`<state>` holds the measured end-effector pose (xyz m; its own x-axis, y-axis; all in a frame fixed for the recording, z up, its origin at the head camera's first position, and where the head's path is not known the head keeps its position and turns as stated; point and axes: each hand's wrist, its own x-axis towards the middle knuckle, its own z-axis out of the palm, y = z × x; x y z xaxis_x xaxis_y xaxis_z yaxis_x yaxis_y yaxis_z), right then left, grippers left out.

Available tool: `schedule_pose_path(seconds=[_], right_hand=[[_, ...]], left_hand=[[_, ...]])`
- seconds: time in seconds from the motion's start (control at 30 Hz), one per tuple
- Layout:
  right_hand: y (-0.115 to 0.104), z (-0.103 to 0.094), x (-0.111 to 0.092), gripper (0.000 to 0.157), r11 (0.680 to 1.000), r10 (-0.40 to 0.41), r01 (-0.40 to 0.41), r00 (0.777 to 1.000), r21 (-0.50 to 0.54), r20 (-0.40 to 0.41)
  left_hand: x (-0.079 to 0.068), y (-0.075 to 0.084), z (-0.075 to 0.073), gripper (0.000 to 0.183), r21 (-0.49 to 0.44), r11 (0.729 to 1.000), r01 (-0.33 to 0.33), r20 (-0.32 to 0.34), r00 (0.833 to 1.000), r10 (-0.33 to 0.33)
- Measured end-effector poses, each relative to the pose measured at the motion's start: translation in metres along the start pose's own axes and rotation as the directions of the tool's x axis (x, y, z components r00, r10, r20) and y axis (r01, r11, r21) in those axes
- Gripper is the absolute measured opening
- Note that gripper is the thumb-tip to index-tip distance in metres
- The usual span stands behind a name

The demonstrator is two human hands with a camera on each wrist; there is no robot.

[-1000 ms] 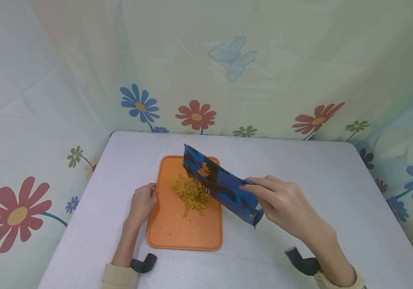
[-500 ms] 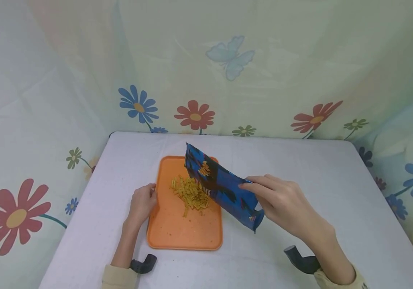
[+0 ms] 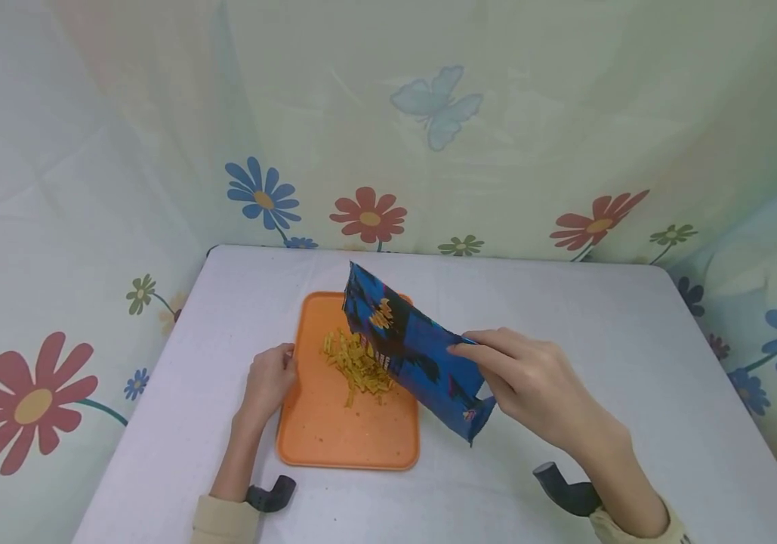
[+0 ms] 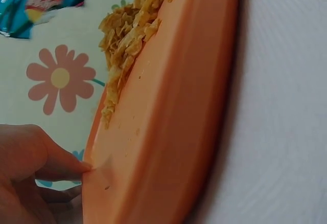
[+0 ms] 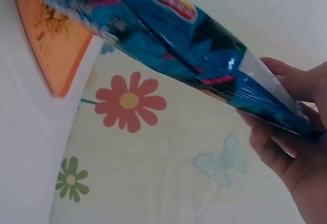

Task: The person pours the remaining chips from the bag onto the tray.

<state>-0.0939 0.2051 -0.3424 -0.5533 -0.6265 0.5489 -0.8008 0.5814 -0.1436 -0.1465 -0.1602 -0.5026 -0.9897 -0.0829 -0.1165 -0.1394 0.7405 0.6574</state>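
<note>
An orange tray (image 3: 347,446) lies on the table with a heap of yellow crisp sticks (image 3: 361,372) on it. My left hand (image 3: 269,384) pinches the tray's left rim; the left wrist view shows the thumb (image 4: 64,160) at that edge. Above the tray's right side, my right hand (image 3: 541,385) grips a blue snack bag (image 3: 422,351) by its right end. The bag slants, its far left end hanging over the heap and hiding part of it. In the right wrist view the bag (image 5: 153,35) looks rather flat, and its contents are hidden.
A white cloth covers the table (image 3: 538,295), whose back edge meets a flowered curtain (image 3: 510,151). Small crumbs dot the tray. Dark curved pieces (image 3: 568,491) sit at both wrists, below beige sleeves.
The bag has turned slightly in my right hand: its near corner sits lower and its far end a little higher. My left hand and the tray stay put.
</note>
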Motion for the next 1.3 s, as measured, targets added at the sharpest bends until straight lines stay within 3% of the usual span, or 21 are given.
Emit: schedule_pose_path(seconds=[0.37,0.73,1.0,1.17,1.3], right_hand=[[0.0,0.0,-0.002,0.052,1.0,0.016,-0.016,1.0,-0.003,0.003],[0.003,0.005,-0.017,0.05,0.995,0.103,-0.103,0.992,0.009,-0.071],[0.003,0.014,-0.032,0.054,0.983,0.183,-0.175,0.968,0.056,-0.17],[0.003,0.021,-0.045,0.056,0.972,0.235,-0.228,0.94,0.057,-0.246],[0.003,0.026,-0.057,0.021,0.958,0.282,-0.282,0.907,0.044,-0.313]], left_hand=[[0.0,0.0,-0.001,0.036,-0.001,1.0,-0.014,0.002,1.0,0.014],[0.0,0.002,-0.001,0.035,0.008,1.0,-0.01,0.001,1.0,0.01],[-0.001,0.001,-0.002,0.036,-0.002,1.0,-0.017,-0.003,1.0,0.017],[-0.001,0.002,-0.002,0.036,0.004,1.0,-0.017,-0.006,1.0,0.017],[-0.001,0.002,-0.002,0.036,0.001,1.0,-0.01,-0.001,1.0,0.01]])
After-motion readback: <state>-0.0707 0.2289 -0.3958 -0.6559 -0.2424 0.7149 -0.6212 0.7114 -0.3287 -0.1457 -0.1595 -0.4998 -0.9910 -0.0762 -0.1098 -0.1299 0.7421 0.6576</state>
